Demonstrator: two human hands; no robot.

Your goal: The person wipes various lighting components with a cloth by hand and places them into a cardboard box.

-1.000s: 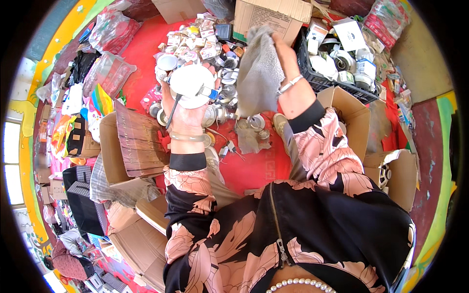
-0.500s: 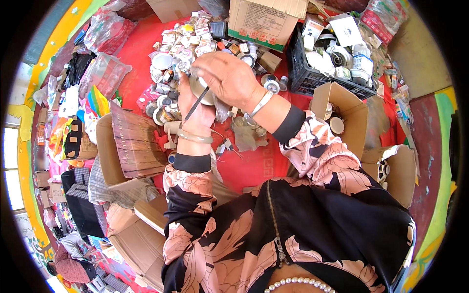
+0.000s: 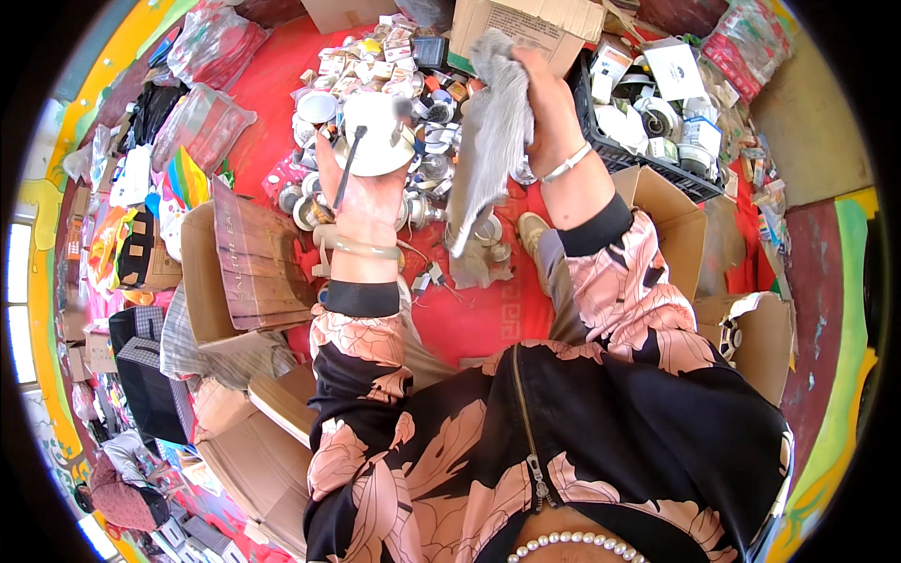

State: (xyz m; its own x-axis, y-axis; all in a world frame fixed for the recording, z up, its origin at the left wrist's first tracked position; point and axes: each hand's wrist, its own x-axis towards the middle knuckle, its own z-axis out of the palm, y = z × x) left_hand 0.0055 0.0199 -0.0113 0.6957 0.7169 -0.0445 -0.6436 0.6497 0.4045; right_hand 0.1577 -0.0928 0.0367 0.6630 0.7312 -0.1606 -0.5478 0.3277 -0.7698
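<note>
- Your left hand [image 3: 364, 208] holds a white disc [image 3: 383, 155], broad side up, before the heaped parts; its dark cable [image 3: 348, 167] slants toward you.
- Apart, your right hand [image 3: 554, 108] clasps a grey cloth [image 3: 493, 131], long axis hanging toward you.

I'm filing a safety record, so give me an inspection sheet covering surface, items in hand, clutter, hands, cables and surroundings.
Surface: red patterned floor covering, partly hidden under goods.
Items in hand: white round fixture; limp grey woven cloth.
Clutter: heap of small boxes and round fittings ahead; packed black plastic crate ahead to the right.
Hands: left hand holds the fixture; right hand grips the cloth, apart from it.
Cables: thin dark strand, apparently a lead, across the fixture; its ends are unclear.
Surroundings: open brown cardboard boxes on both sides; another person lower left.
</note>
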